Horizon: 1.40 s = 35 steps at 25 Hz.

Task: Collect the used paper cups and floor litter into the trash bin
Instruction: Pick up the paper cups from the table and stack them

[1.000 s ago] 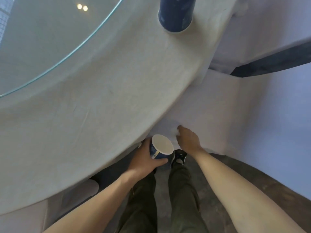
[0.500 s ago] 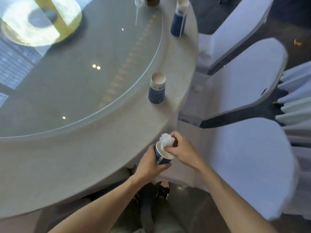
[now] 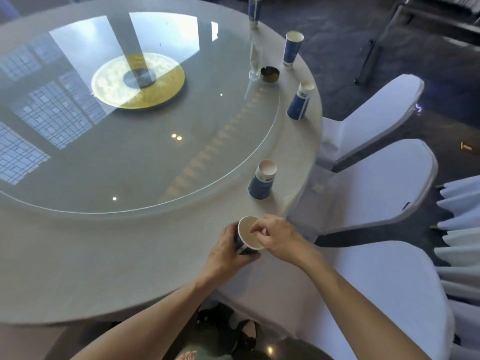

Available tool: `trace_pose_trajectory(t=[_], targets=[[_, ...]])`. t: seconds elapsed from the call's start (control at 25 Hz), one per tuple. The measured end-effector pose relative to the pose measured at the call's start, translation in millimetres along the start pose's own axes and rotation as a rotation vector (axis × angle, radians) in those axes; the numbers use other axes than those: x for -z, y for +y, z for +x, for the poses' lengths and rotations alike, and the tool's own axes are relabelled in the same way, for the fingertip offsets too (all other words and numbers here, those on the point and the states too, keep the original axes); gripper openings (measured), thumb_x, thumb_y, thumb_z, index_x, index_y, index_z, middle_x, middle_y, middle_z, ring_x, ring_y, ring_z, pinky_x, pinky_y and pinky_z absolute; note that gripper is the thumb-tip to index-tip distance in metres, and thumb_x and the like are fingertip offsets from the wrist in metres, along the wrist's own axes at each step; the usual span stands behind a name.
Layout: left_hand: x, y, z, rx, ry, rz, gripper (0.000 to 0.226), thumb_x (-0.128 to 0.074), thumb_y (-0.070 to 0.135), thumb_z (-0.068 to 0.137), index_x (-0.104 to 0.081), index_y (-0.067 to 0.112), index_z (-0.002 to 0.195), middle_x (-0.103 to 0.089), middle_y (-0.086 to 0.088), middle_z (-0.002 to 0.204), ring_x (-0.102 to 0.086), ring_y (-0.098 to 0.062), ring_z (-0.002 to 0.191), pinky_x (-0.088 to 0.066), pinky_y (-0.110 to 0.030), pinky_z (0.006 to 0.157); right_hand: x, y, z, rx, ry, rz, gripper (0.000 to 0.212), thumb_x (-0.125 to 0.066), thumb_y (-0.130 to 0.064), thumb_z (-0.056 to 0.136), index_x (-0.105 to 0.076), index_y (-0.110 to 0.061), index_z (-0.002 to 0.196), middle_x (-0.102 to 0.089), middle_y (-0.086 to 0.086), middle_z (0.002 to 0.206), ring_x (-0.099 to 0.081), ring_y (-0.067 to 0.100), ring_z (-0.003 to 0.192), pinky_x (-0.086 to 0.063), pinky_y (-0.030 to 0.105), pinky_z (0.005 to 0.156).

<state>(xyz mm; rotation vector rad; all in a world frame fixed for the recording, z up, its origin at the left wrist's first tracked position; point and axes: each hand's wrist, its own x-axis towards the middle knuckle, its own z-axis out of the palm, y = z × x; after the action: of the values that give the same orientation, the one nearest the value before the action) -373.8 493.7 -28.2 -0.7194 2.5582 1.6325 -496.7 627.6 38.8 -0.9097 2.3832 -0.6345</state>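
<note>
My left hand (image 3: pixel 226 253) grips a blue paper cup (image 3: pixel 246 239) with a white inside, held just above the table's near edge. My right hand (image 3: pixel 279 237) is at the cup's rim with its fingers pinched together. A bit of white tissue shows between them; the rest is hidden by the hand. More blue paper cups stand along the table's right edge: one near (image 3: pixel 261 181), one further (image 3: pixel 300 102), one far (image 3: pixel 293 48). A small piece of litter (image 3: pixel 466 146) lies on the dark floor at the right.
The round table (image 3: pixel 130 255) has a white cloth and a glass turntable (image 3: pixel 145 131). A dark ashtray (image 3: pixel 270 74) and a tall glass (image 3: pixel 254 61) stand at its far edge. White-covered chairs (image 3: pixel 376 183) crowd the right side. No trash bin is in view.
My view has risen from under the table's edge to above it. My right hand picked up a white tissue, brought it to the cup's mouth, and now most of it is out of sight.
</note>
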Motion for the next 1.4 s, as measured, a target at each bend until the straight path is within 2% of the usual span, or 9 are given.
trace_pose_trajectory(t=[0.12,0.24,0.36,0.44,0.64,0.84,0.96,1.12,1.4], targets=[[20.6,-7.9,6.0,0.011,0.005,-0.023,0.078,-0.088,0.045,0.066,-0.052,0.035,0.134,-0.063,0.015,0.124,-0.062,-0.006,0.115,-0.052,-0.029,0.095,4.6,-9.2,31.9,0.019,0.208,-0.059,0.025,-0.067,-0.019,0.092,-0.074,-0.015,0.115,-0.067,0.005,0.112,-0.065,0.027,0.101,-0.055,0.043,0.086],[43.6,-19.6,10.5,0.063,0.032,-0.052,0.074,-0.089,0.047,0.065,-0.052,0.045,0.129,-0.064,0.021,0.120,-0.061,-0.005,0.114,-0.055,-0.035,0.094,18.1,-11.4,85.8,0.083,0.376,-0.409,0.057,-0.072,-0.014,0.083,-0.058,-0.017,0.139,-0.050,0.018,0.144,-0.049,0.040,0.128,-0.052,0.055,0.096],[63.8,-36.2,11.9,0.115,0.020,-0.076,0.076,-0.088,0.055,0.062,-0.050,0.049,0.127,-0.064,0.022,0.118,-0.061,-0.006,0.114,-0.060,-0.045,0.090,32.1,-6.8,136.1,-0.071,0.130,-0.693,0.095,-0.070,-0.025,0.086,-0.014,-0.033,0.162,0.006,0.017,0.170,0.001,0.043,0.156,-0.020,0.066,0.118],[74.5,-46.4,14.2,0.133,0.005,-0.076,0.077,-0.088,0.055,0.061,-0.051,0.048,0.128,-0.065,0.021,0.118,-0.062,-0.005,0.114,-0.059,-0.043,0.092,30.3,6.8,157.8,-0.156,-0.018,-0.825,0.104,-0.073,-0.027,0.085,-0.004,-0.034,0.162,0.017,0.014,0.170,0.012,0.042,0.156,-0.014,0.068,0.118],[86.7,-51.0,27.3,0.160,-0.058,-0.085,0.076,-0.090,0.049,0.064,-0.052,0.045,0.130,-0.067,0.023,0.117,-0.063,0.003,0.110,-0.052,-0.017,0.081,15.0,32.3,154.8,-0.222,0.037,-0.806,0.067,-0.066,-0.013,0.086,-0.041,-0.026,0.146,-0.026,0.011,0.154,-0.030,0.038,0.138,-0.048,0.044,0.099],[76.2,-30.2,48.5,0.139,-0.139,-0.098,0.076,-0.090,0.050,0.063,-0.053,0.043,0.129,-0.068,0.019,0.115,-0.066,-0.001,0.108,-0.056,-0.031,0.090,5.4,63.4,99.4,-0.571,0.203,-0.397,0.048,-0.063,-0.019,0.093,-0.042,-0.011,0.136,-0.045,0.018,0.132,-0.052,0.042,0.119,-0.051,0.049,0.089],[57.9,-1.1,64.1,0.103,-0.159,-0.126,0.077,-0.092,0.048,0.059,-0.055,0.042,0.127,-0.070,0.018,0.110,-0.068,-0.005,0.105,-0.059,-0.035,0.091,1.2,87.2,40.8,-0.714,0.183,-0.070,0.063,-0.076,-0.033,0.082,-0.046,-0.010,0.133,-0.045,0.015,0.128,-0.059,0.039,0.113,-0.052,0.044,0.092],[36.4,53.4,78.8,0.016,-0.124,-0.252,0.067,-0.092,0.023,0.074,-0.054,0.029,0.129,-0.068,0.014,0.109,-0.064,0.001,0.096,-0.052,-0.008,0.066,-1.3,99.6,-38.3,-0.667,0.352,0.316,0.065,-0.084,-0.022,0.070,-0.046,-0.020,0.122,-0.047,0.006,0.124,-0.061,0.026,0.104,-0.059,0.049,0.088],[-26.4,165.3,48.6,-0.142,0.017,-0.543,0.072,-0.091,0.030,0.075,-0.057,0.016,0.136,-0.073,-0.002,0.121,-0.072,-0.015,0.109,-0.058,-0.029,0.087,27.9,115.3,-163.2,-0.507,0.453,0.568,0.059,-0.082,-0.005,0.078,-0.041,-0.017,0.118,-0.057,0.004,0.116,-0.065,0.020,0.103,-0.062,0.033,0.074]])
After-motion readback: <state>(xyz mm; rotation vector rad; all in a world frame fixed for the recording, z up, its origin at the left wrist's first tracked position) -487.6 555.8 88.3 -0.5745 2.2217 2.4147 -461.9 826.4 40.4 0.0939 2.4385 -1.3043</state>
